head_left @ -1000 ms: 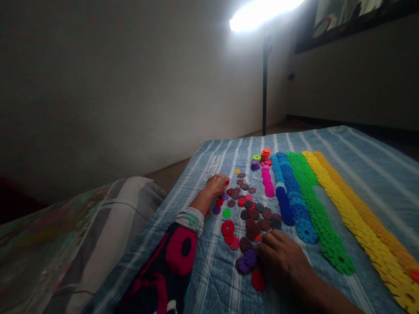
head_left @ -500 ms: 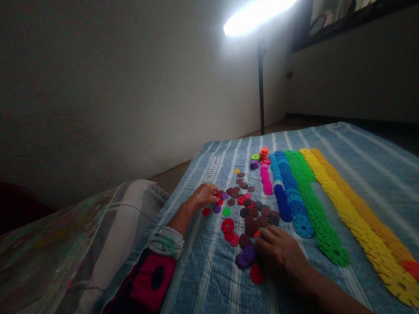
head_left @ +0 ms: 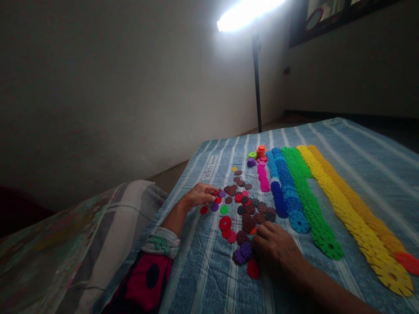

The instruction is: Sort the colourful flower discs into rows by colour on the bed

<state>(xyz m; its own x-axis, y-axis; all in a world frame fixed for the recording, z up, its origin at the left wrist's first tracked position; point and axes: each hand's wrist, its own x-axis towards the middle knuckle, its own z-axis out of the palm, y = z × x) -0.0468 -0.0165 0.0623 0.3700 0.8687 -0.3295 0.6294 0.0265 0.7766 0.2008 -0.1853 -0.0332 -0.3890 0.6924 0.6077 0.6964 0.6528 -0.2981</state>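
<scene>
You seem to be picking among loose discs (head_left: 248, 223) on the striped cloth (head_left: 191, 268), your left hand (head_left: 200, 195) half-curled, your right hand (head_left: 278, 246) curled beside purple discs (head_left: 243, 252), grips I cannot tell, and next needs one careful pinch.

head view: head-worn | faces forward, down | near, above left hand (head_left: 199, 195), right hand (head_left: 276, 245)

Round, notched, plastic-looking discs (head_left: 299, 221) on blue, white-striped cloth (head_left: 369, 174)

Overlapping discs form an orange row (head_left: 348, 196), yellow row (head_left: 356, 226), green row (head_left: 306, 200), mid-blue row (head_left: 288, 187), light-to-dark-blue row (head_left: 279, 200) and shorter pink row (head_left: 262, 176). To their left, brown discs (head_left: 248, 220) lie scattered among red discs (head_left: 225, 223) and purple discs (head_left: 242, 254). Printed lettering (head_left: 210, 167) on the cloth reads "With love".
</scene>
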